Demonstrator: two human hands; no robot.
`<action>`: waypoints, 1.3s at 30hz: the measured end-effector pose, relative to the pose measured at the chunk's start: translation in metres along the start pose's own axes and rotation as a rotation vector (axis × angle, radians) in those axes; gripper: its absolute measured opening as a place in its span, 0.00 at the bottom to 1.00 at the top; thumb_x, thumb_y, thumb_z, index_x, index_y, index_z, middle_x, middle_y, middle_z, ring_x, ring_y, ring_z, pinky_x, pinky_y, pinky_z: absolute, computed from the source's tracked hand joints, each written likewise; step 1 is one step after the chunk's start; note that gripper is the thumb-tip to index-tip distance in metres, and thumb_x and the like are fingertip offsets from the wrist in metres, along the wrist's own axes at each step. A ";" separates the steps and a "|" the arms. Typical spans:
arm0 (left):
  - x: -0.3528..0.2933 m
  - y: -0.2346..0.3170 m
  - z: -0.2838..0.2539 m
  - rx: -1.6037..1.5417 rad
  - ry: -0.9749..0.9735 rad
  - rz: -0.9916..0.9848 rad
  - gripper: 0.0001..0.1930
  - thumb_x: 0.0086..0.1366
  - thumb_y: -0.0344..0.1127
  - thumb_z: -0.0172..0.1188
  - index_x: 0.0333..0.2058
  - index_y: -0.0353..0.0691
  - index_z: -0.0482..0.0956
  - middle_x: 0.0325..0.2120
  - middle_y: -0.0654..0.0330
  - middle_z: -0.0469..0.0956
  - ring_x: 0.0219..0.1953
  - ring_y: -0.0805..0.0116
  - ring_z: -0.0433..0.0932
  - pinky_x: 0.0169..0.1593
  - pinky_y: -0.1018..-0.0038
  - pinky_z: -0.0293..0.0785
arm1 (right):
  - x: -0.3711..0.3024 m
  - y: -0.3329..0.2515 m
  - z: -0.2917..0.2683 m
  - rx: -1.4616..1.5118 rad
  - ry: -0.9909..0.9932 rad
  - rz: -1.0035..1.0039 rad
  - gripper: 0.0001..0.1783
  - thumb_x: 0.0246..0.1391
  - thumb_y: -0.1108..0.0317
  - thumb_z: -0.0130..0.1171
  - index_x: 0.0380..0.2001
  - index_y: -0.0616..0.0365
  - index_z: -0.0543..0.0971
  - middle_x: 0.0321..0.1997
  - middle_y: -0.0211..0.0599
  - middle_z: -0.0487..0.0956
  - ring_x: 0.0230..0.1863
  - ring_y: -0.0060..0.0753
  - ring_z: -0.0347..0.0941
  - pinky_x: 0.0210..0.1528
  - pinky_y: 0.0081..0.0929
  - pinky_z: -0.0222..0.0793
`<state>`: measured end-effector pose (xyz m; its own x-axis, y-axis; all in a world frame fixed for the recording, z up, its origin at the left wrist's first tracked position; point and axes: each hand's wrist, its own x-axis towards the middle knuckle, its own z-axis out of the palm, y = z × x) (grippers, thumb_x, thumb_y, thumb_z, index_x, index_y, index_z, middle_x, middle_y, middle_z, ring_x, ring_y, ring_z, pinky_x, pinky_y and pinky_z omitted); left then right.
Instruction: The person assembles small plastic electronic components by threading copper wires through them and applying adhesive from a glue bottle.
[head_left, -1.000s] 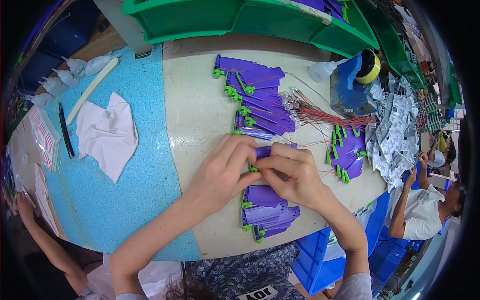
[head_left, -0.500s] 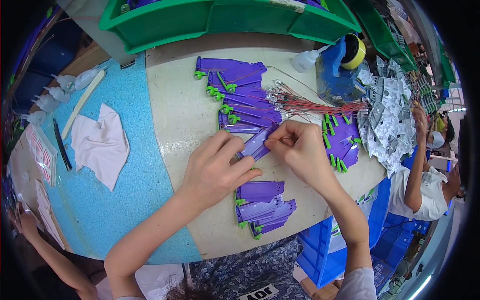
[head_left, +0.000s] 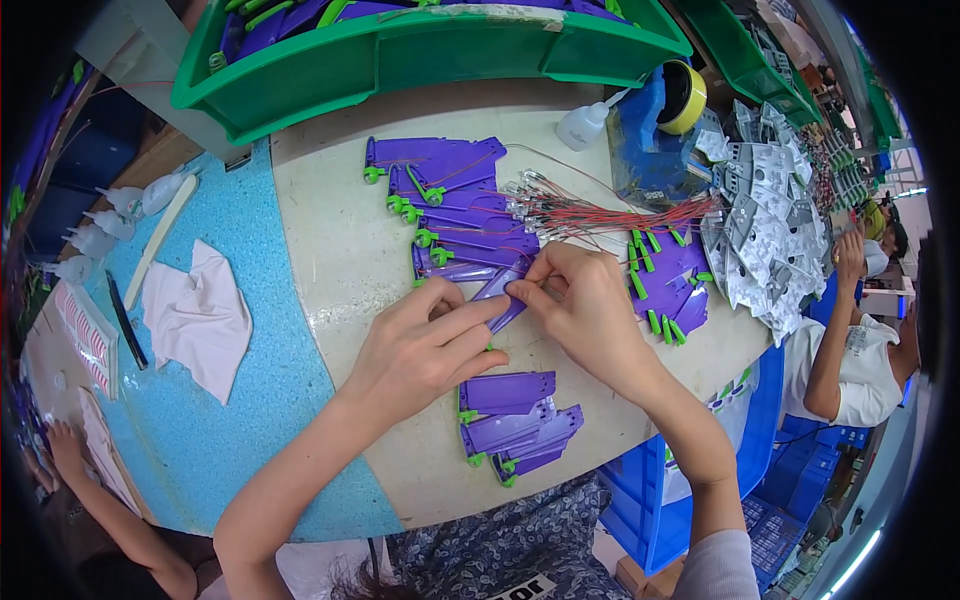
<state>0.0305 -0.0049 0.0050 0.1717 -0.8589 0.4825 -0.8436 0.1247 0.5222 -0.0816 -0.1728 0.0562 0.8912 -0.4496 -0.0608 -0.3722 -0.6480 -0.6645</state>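
**Pinched at Centre, Ringed by Plastic**

Largest of all: a cream-coloured surface [head_left: 330,190], partly covered from seven to ten o'clock by a speckled blue sheet [head_left: 290,420]. At twelve, a long green plastic tray [head_left: 450,60], loaded with purple and green pieces. Between four and five, a blue plastic crate [head_left: 630,510], beyond the surface's edge. Toward two and three, a heap of silver-grey moulded parts [head_left: 765,220]. At nine, a crumpled white cloth [head_left: 205,320] on the blue sheet. Around eleven, an overlapping cluster of green-clipped purple panels [head_left: 450,170]; near six, a smaller purple stack [head_left: 505,390]. At two, a bundle of thin red wires [head_left: 620,212].

At centre, the left grip [head_left: 412,350], closed about a flat purple plastic panel [head_left: 498,287], and the right grip [head_left: 580,310], thumb and forefinger pinched on its upper right edge. Held tilted, just beside the eleven o'clock cluster; touching or apart, cannot tell.

Probably light and stiff, glossy enough to slip, perhaps brittle where thin. Best taken by the long edges.

At six, a white patch [head_left: 525,588] with dark lettering on patterned clothing [head_left: 480,540], partly cut off. No writing discernible on the held panel.
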 end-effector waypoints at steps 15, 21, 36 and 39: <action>0.007 0.004 0.001 0.008 0.012 0.003 0.18 0.47 0.38 0.75 0.19 0.37 0.72 0.41 0.64 0.84 0.35 0.64 0.75 0.33 0.73 0.76 | 0.030 0.067 -0.126 0.774 0.432 0.424 0.13 0.54 0.64 0.65 0.26 0.65 0.80 0.16 0.19 0.63 0.18 0.13 0.52 0.21 0.22 0.46; 0.006 0.005 -0.003 -0.019 0.008 -0.044 0.17 0.45 0.37 0.77 0.26 0.37 0.76 0.41 0.62 0.84 0.36 0.61 0.76 0.37 0.70 0.76 | 0.021 0.065 -0.118 0.491 0.211 0.488 0.10 0.51 0.69 0.61 0.19 0.61 0.78 0.16 0.19 0.68 0.15 0.09 0.51 0.17 0.19 0.41; -0.011 0.013 0.008 -0.070 0.161 -0.152 0.25 0.49 0.35 0.73 0.47 0.38 0.77 0.40 0.58 0.78 0.40 0.60 0.77 0.41 0.67 0.77 | -0.035 0.017 0.013 0.362 -0.221 -0.030 0.14 0.60 0.70 0.61 0.48 0.61 0.84 0.28 0.36 0.75 0.20 0.23 0.66 0.22 0.24 0.60; -0.014 0.020 0.012 0.080 0.183 -0.138 0.12 0.49 0.32 0.72 0.31 0.37 0.81 0.40 0.55 0.76 0.39 0.61 0.77 0.32 0.71 0.77 | -0.036 0.012 0.017 0.098 0.015 -0.271 0.13 0.57 0.74 0.62 0.46 0.63 0.84 0.27 0.38 0.75 0.18 0.30 0.69 0.21 0.30 0.64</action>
<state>0.0054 0.0032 0.0003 0.3712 -0.7600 0.5335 -0.8423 -0.0337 0.5379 -0.1131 -0.1535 0.0377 0.9506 -0.2774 0.1395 -0.0933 -0.6837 -0.7237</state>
